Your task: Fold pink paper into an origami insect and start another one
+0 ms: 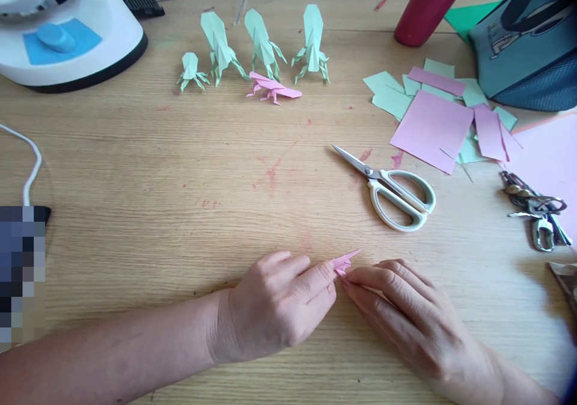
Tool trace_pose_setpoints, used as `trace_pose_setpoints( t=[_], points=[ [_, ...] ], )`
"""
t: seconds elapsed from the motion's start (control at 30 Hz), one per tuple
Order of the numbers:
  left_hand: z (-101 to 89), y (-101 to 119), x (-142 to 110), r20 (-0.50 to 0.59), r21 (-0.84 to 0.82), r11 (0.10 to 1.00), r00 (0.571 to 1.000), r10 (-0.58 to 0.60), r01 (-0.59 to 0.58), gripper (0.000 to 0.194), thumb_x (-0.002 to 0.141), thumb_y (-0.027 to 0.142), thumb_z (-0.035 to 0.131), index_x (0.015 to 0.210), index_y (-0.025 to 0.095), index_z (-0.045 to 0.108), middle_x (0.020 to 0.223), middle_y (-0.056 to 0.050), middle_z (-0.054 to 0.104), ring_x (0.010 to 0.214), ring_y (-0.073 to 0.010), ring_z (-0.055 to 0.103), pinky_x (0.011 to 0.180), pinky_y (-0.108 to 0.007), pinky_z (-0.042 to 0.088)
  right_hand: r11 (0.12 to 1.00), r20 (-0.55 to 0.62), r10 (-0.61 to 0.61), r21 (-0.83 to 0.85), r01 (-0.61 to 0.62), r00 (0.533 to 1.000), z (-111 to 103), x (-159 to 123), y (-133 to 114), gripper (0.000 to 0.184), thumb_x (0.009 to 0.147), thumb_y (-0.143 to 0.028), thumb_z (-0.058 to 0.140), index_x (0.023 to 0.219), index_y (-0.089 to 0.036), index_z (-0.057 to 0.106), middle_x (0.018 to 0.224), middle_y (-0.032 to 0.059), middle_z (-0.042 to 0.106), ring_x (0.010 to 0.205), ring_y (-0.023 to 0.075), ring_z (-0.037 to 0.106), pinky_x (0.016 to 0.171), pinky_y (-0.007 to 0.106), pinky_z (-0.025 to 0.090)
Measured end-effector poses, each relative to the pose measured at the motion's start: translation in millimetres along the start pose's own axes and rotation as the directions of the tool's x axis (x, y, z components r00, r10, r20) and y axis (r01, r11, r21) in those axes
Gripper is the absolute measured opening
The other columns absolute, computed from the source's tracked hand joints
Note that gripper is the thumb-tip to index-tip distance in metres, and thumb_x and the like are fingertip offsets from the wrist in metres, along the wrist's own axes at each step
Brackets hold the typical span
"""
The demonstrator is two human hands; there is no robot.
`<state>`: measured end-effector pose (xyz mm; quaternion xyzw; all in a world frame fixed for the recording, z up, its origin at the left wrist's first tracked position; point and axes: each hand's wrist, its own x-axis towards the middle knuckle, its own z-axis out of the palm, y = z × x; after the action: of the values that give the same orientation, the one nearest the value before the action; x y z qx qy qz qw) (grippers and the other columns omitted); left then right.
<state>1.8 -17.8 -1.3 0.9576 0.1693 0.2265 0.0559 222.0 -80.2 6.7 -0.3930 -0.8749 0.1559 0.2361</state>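
Observation:
A small folded pink paper figure (pixel 343 263) is pinched between my two hands over the wooden table. My left hand (pixel 282 300) closes thumb and finger on its left part, hiding that end. From the right, my right hand (pixel 401 309) pinches a small tip at its lower edge. A thin pointed end sticks out up and to the right. Just beyond my hands lie scissors (pixel 383 185) with white handles, blades pointing to the upper left. Farther back stand several green origami insects (pixel 264 44), with a pink origami insect (pixel 274 86) in front of them.
At right are pink and green paper pieces (pixel 433 128), keys (pixel 541 210) and a grey-blue bag (pixel 523 44). A red bottle (pixel 428 8) stands at the back. A white appliance base (pixel 90 38) occupies the far left, above a white cable (pixel 33 158).

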Motion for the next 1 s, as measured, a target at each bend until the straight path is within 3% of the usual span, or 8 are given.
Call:
trace_pose_setpoints(
  t=[0.1,0.3,0.5,0.73,1.0],
  points=[
    [0.6,0,1,-0.045,-0.011,1.000,0.999,-0.019,0.018,0.009,0.089,0.009,0.062,0.088,0.011,0.071,0.114,-0.006,0.074,0.070,-0.0117,0.066,0.055,-0.027,0.051,0.998,0.014,-0.056,-0.026,0.056,0.998,-3,1,2,0.034,0.098,-0.005,0.035,0.104,-0.001,0.068,0.106,0.0200,0.071,0.086,0.0231,0.062,0.073,0.038,0.053],
    [-1.2,0,1,0.001,-0.017,1.000,1.000,-0.020,0.020,0.011,0.091,0.011,0.060,0.096,0.010,0.070,0.116,-0.006,0.072,0.070,-0.0106,0.065,0.058,-0.026,0.052,0.983,0.056,-0.157,-0.087,0.162,0.986,-12,9,11,0.035,0.098,-0.004,0.035,0.104,-0.010,0.069,0.103,0.0152,0.074,0.086,0.0232,0.067,0.072,0.039,0.056],
    [-0.6,0,1,0.007,-0.013,0.999,0.999,-0.036,0.037,0.012,0.092,0.010,0.057,0.086,0.013,0.066,0.097,-0.003,0.074,0.063,-0.0090,0.061,0.054,-0.026,0.048,0.977,0.099,-0.211,0.065,0.205,0.972,-19,16,26,0.035,0.100,-0.006,0.033,0.102,-0.012,0.068,0.101,0.0133,0.074,0.086,0.0214,0.067,0.071,0.037,0.055],
    [0.3,1,1,-0.032,-0.021,0.999,0.999,-0.024,0.024,0.013,0.089,0.010,0.063,0.102,0.011,0.067,0.105,-0.005,0.075,0.065,-0.0107,0.065,0.055,-0.027,0.051,0.972,0.119,-0.233,0.066,0.227,0.965,-21,14,30,0.037,0.101,-0.007,0.032,0.099,-0.011,0.068,0.103,0.0134,0.073,0.087,0.0218,0.066,0.072,0.038,0.055],
    [0.2,1,-2,-0.015,0.001,1.000,1.000,-0.017,0.017,0.008,0.087,0.007,0.063,0.090,0.012,0.068,0.103,-0.006,0.075,0.062,-0.0108,0.063,0.052,-0.028,0.047,0.981,0.105,-0.189,0.062,0.183,0.976,-18,13,30,0.035,0.101,-0.005,0.031,0.107,-0.010,0.066,0.105,0.0146,0.072,0.087,0.0205,0.066,0.073,0.036,0.055]
  ],
)
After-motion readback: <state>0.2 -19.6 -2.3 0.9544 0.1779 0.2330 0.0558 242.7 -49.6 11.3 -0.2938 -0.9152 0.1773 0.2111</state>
